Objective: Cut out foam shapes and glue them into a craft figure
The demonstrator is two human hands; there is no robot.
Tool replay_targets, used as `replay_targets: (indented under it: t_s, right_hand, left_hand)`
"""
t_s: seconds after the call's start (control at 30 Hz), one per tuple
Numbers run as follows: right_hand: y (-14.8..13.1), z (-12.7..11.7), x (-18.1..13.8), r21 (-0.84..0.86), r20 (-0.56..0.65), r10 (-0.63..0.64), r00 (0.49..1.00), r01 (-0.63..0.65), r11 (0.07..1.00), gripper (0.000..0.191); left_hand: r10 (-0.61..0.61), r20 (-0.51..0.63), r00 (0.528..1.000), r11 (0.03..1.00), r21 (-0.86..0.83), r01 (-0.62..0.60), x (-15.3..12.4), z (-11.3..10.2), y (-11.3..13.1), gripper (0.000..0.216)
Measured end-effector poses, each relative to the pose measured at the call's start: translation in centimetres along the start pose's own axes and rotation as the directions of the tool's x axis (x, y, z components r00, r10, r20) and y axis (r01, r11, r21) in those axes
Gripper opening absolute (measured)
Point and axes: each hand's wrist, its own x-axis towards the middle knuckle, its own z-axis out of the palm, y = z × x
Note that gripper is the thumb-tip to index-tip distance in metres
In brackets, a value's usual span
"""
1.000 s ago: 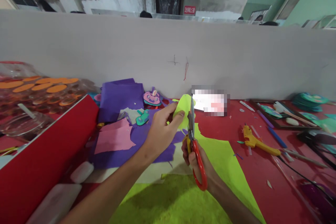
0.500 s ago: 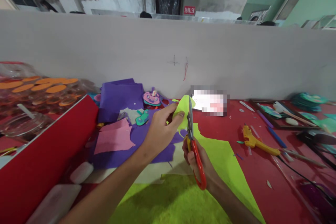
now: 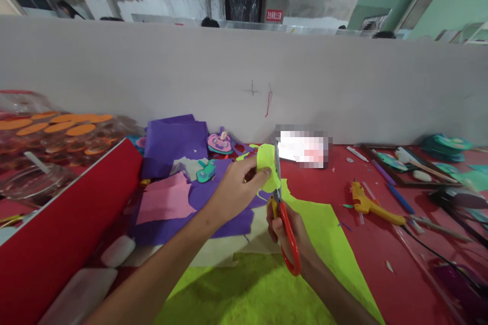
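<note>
Pinched between thumb and fingertips of the left hand [image 3: 234, 188]: a small lime-green cutout [image 3: 267, 168], rounded and lobed, thin and matte, raised above the middle of the desk [image 3: 381, 249] in front of a grey partition [image 3: 190, 71]. Closed around the red handles of the scissors [image 3: 288, 238]: the right hand [image 3: 282, 223], fingers through the loops, blades pointing up and nearly together against the cutout's right edge. Beneath both hands, a large lime-green sheet [image 3: 320, 223], flat with straight edges on the right, fuzzier in the near part. To the left, overlapping purple sheets [image 3: 173, 139], a ragged pink piece [image 3: 165, 202] and a pale offcut, all thin and soft-looking. At far left, clear plastic containers [image 3: 23, 183] with a white stick inside one, and behind them a glossy see-through tray stack [image 3: 99, 137] topped with flat orange ovals [image 3: 80, 128]. At right, a dark-framed tray [image 3: 371, 155] with a teal shape, slim sticks and small white bits in it. Elsewhere: a long red roll [image 3: 64, 223] slanting along the left side, a yellow glue gun [image 3: 368, 205] lying on the red desk with its black cord trailing right, a stack of teal discs [image 3: 450, 144] at the far right, a pink-and-purple figure [image 3: 220, 142] and a teal figure [image 3: 206, 170] near the purple sheets, and two white rounded blocks [image 3: 118, 250] at lower left.
</note>
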Motion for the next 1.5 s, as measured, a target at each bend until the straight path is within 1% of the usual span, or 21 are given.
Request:
replay_targets:
  t_s: [0.17,0.27,0.33,0.43,0.5,0.7,0.87,1.2,1.5]
  right_hand:
    - [-0.8,0.2,0.0,-0.012,-0.014,0.019,1.0,-0.019,1.0,0.059]
    - [-1.1,0.2,0.1,-0.003,-0.007,0.035,0.999,-0.035,0.999,0.061]
    - [-1.1,0.2,0.1,0.011,0.006,0.048,0.999,-0.048,0.999,0.06]
    - [-0.8,0.1,0.0,-0.009,0.016,0.044,0.999,-0.044,0.999,0.06]
    - [-0.6,0.1,-0.1,-0.016,0.022,0.028,0.999,-0.028,0.999,0.06]
    - [-1.0,0.1,-0.1,0.061,0.034,0.0,0.999,-0.003,0.998,0.057]
    - [-1.2,0.1,-0.2,0.081,0.047,0.022,0.999,-0.025,0.996,0.056]
    - [-1.1,-0.1,-0.2,0.02,0.004,0.023,1.0,-0.023,1.0,0.059]
    - [-1.7,0.1,-0.2,0.026,-0.023,0.075,0.997,-0.075,0.997,0.06]
  left_hand:
    - [-0.019,0.026,0.999,1.0,-0.004,0.019,0.0,-0.1,-0.1,0.026]
    - [-0.001,0.051,0.999,1.0,0.013,0.001,0.1,-0.3,-0.1,0.025]
    - [0.03,0.005,1.0,1.0,-0.004,-0.03,0.1,-0.5,-0.1,0.025]
    - [0.05,-0.129,0.99,0.996,-0.065,-0.059,0.1,-0.7,0.0,0.03]
    - [0.052,-0.167,0.985,0.993,-0.092,-0.068,0.1,-0.8,0.0,0.031]
    - [0.025,-0.154,0.988,0.993,-0.112,-0.042,-0.1,-0.2,0.5,0.03]
    - [0.023,-0.134,0.991,0.996,-0.088,-0.035,-0.2,0.3,0.5,0.025]
    - [0.018,-0.166,0.986,0.995,-0.091,-0.034,-0.3,0.3,0.5,0.024]
    - [0.016,-0.185,0.983,0.989,-0.141,-0.042,-0.4,0.4,0.4,0.029]
